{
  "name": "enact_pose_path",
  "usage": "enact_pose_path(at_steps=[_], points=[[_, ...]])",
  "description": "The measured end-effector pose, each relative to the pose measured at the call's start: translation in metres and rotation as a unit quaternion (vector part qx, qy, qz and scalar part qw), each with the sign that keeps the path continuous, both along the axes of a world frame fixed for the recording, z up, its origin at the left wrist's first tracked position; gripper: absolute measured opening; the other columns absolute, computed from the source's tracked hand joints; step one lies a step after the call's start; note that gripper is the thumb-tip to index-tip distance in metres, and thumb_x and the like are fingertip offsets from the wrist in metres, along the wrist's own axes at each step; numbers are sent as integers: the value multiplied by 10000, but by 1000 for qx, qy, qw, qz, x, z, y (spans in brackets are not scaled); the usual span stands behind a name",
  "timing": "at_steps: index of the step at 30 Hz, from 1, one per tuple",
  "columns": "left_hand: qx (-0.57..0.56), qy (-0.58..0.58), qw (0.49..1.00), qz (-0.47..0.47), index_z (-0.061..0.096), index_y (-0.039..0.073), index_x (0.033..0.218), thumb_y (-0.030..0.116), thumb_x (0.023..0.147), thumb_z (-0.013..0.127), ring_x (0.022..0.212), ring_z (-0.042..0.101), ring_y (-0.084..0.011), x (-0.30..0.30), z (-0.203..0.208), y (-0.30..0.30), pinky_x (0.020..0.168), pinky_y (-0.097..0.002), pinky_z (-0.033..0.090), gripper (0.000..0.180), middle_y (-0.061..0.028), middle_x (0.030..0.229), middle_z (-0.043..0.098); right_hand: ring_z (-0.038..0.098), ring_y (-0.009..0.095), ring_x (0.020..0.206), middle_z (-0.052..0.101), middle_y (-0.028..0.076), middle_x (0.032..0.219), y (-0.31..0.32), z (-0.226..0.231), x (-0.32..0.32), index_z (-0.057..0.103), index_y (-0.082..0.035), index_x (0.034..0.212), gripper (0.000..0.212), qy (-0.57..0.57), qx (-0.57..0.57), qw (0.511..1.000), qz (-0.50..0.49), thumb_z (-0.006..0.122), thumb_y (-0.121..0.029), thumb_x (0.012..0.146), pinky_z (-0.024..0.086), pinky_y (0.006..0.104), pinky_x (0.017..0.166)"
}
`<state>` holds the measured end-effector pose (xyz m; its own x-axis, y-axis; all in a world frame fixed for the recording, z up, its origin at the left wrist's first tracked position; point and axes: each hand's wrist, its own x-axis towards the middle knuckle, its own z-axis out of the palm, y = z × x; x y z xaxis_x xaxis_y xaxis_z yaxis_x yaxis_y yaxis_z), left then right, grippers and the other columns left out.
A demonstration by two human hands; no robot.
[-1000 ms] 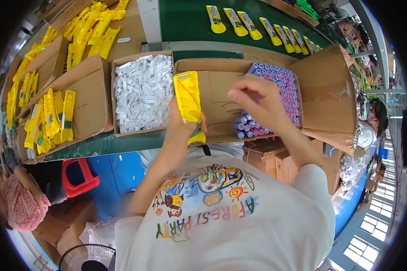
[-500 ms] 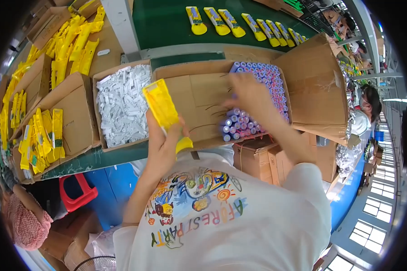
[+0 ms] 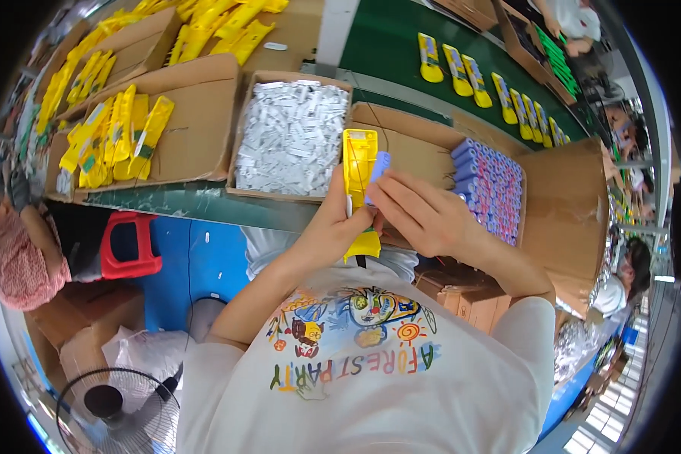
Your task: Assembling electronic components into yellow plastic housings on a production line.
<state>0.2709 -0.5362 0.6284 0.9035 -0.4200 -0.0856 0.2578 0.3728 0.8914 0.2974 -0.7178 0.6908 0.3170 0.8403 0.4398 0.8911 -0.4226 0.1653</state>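
My left hand (image 3: 336, 225) is closed around a yellow plastic housing (image 3: 359, 157), a long hollow half-shell held upright with its inner side showing. In my right hand (image 3: 425, 215) is a purple cylindrical battery cell (image 3: 381, 165), pinched in the fingers. The cell lies along the housing's right edge, over its hollow; whether it is seated there I cannot tell. A thin dark wire (image 3: 384, 121) rises by the housing's top. Rows of more purple cells (image 3: 490, 189) fill the right end of a cardboard box (image 3: 412, 149) behind my right hand.
Small white plastic parts (image 3: 291, 138) fill a box left of my hands. Yellow housings (image 3: 119, 140) lie in another box farther left. Several yellow pieces (image 3: 461, 76) sit on a green belt (image 3: 386, 60) beyond. A red stool (image 3: 129, 246) and a fan (image 3: 117, 412) stand at lower left.
My right hand has come away from the cell box with a purple cell and moved to the housing. My left hand still holds the housing. The view has shifted, moving the boxes rightward.
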Motion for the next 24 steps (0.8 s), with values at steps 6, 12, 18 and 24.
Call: enact_pose_path(at_steps=[6, 12, 18, 24], points=[[-13, 32, 999, 12, 253, 80, 1388, -29, 905, 439, 994, 524, -120, 6, -2, 22, 867, -276, 459, 529, -64, 1169, 491, 630, 278, 1047, 621, 150, 1134, 16, 0, 28, 647, 26, 1092, 389, -16, 9, 994, 108, 694, -80, 721, 557, 301, 808], [4, 66, 997, 31, 285, 68, 1375, 6, 915, 473, 976, 530, -118, 9, 13, 59, 852, -276, 467, 501, -60, 1149, 503, 582, 311, 1137, 584, 166, 1202, 57, -33, 30, 620, 52, 1137, 405, 0, -6, 997, 72, 654, -51, 746, 528, 329, 896], [-93, 137, 957, 238, 329, 110, 1344, 26, 889, 509, 856, 575, -191, 1, -4, 124, 739, -363, 526, 496, -81, 1035, 536, 646, 235, 878, 626, 44, 1088, 121, -67, 126, 690, -129, 995, 234, 262, 169, 950, 5, 636, -65, 776, 541, 324, 714], [-169, 131, 938, 273, 314, 118, 1347, 5, 885, 504, 850, 593, -223, -10, -1, 112, 739, -377, 521, 512, -102, 1041, 546, 643, 241, 757, 647, 67, 819, 116, -77, 153, 679, -62, 850, 128, 209, 2, 978, -17, 707, -117, 738, 530, 322, 657]])
